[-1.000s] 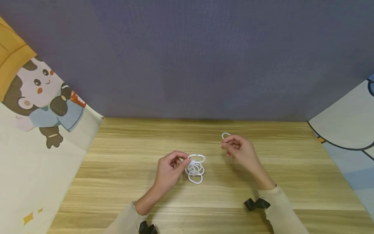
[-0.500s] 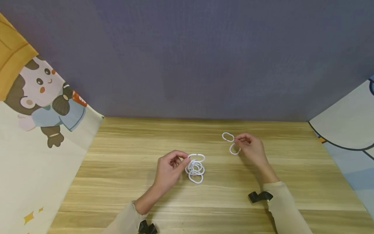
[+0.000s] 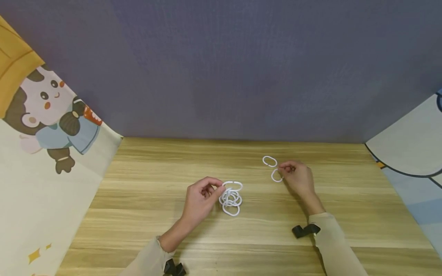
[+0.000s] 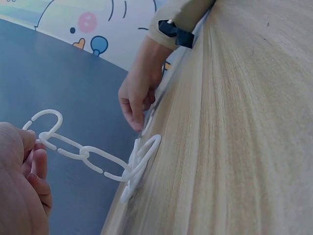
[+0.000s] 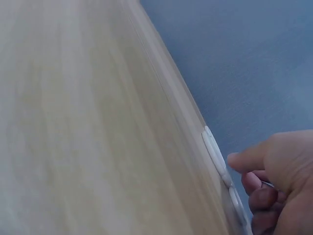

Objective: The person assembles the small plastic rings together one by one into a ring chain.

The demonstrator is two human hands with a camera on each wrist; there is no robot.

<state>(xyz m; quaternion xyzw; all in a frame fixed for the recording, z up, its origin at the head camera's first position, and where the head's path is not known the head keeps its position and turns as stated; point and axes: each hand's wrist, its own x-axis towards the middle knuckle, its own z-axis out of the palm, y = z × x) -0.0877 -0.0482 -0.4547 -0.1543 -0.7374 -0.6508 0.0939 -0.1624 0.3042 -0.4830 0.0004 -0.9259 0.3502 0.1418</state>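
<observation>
The left hand [image 3: 201,197] is pinching a white chain [image 4: 71,142] that is hanging down toward the middle of the desk [image 3: 121,214]. Well apart, the right hand [image 3: 298,178] is reaching by two rings: one ring [image 3: 263,159] is lying nearer the far edge, right of centre. Whether fingers are gripping the other ring [image 3: 272,175] I cannot tell.

No readable text, label, brand, number or sign, neither close to the grip, nor farther from it.
</observation>
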